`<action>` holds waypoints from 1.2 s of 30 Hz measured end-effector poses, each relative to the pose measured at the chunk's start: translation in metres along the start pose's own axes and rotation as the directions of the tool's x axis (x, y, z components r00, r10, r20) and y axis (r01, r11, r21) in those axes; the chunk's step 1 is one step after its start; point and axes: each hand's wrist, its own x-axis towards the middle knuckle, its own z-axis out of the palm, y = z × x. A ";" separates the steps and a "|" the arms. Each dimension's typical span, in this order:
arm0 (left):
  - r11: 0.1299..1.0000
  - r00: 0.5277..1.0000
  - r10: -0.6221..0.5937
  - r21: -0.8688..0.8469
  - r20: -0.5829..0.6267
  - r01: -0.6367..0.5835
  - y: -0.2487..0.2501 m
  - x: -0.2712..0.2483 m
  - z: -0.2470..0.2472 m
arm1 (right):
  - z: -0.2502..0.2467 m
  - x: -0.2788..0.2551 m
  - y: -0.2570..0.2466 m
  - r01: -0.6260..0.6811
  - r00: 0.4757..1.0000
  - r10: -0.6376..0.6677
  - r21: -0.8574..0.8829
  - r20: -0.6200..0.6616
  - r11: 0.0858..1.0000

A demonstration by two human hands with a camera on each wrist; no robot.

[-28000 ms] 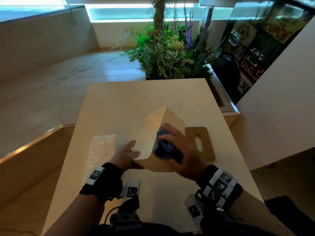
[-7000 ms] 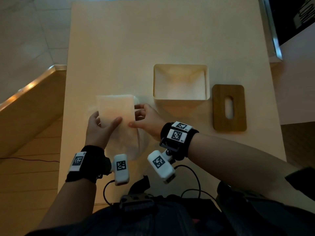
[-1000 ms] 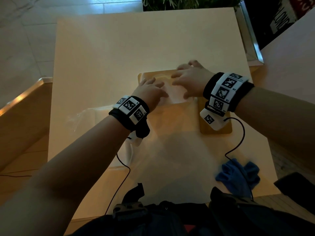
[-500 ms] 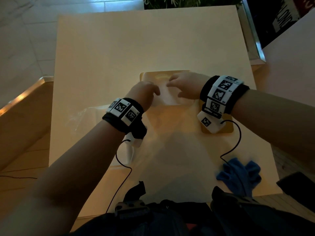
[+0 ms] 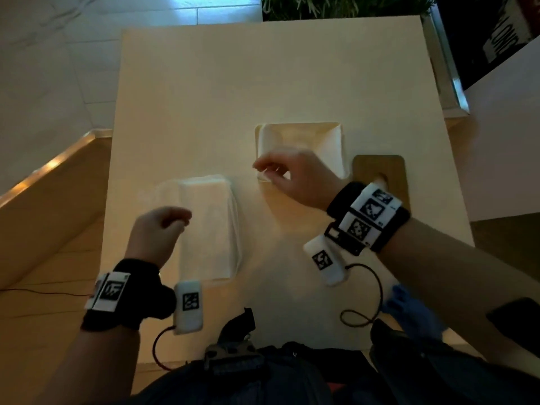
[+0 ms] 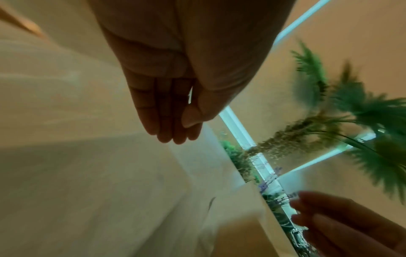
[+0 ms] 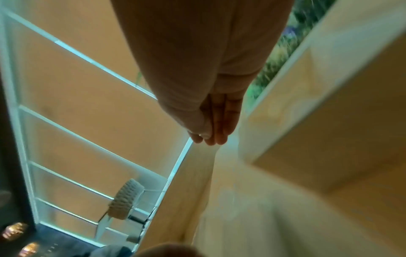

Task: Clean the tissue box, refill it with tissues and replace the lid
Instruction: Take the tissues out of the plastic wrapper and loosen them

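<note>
The cream tissue box (image 5: 330, 141) stands open-topped at mid-table with pale sheets inside. Right of it lies the wooden lid (image 5: 391, 168), slot up, partly hidden by my right wrist. A pack of tissues in clear plastic (image 5: 210, 229) lies left of the box. My left hand (image 5: 182, 222) hovers over the pack's left edge, fingers loosely curled and holding nothing; in the left wrist view the left hand (image 6: 175, 128) is empty. My right hand (image 5: 264, 169) hangs over the box's near left corner, fingers relaxed and pointing left, thumb beside them in the right wrist view (image 7: 208, 135).
A blue cloth (image 5: 409, 311) lies at the table's near right edge under my right forearm. Green plants (image 5: 336, 5) stand beyond the far edge. A white wall panel (image 5: 502, 135) rises to the right, and a step drops away on the left.
Both hands have pulled back out of the box. The left has moved down-left to the tissue pack and the right to the box's near left corner.
</note>
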 end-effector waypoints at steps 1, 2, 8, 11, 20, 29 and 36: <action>0.997 0.997 -0.068 -0.033 0.036 0.070 -0.010 -0.005 0.004 | 0.018 -0.003 -0.009 -0.044 0.997 0.039 0.086 0.061 0.995; 0.994 0.994 -0.100 -0.031 0.050 0.101 -0.016 -0.010 0.009 | 0.037 -0.006 -0.017 -0.101 0.985 0.080 0.138 0.153 0.985; 0.979 0.992 -0.126 0.164 0.018 0.121 -0.036 -0.011 0.028 | 0.114 -0.017 -0.022 -0.418 0.842 0.362 0.061 0.400 0.906; 0.979 0.989 -0.145 0.150 0.017 0.141 -0.038 -0.007 0.030 | 0.121 -0.018 -0.017 -0.519 0.825 0.465 0.102 0.322 0.849; 0.994 0.990 -0.103 0.015 -0.091 0.105 -0.034 -0.005 0.024 | 0.123 -0.020 -0.018 -0.560 0.822 0.495 0.234 0.282 0.795; 0.986 0.986 -0.139 -0.105 -0.096 0.129 -0.035 0.005 0.032 | 0.129 -0.016 -0.013 -0.646 0.755 0.611 0.428 0.237 0.632; 0.953 0.992 -0.127 -0.280 -0.025 0.115 -0.044 -0.002 0.025 | 0.127 -0.018 -0.008 -0.624 0.770 0.606 0.428 0.198 0.653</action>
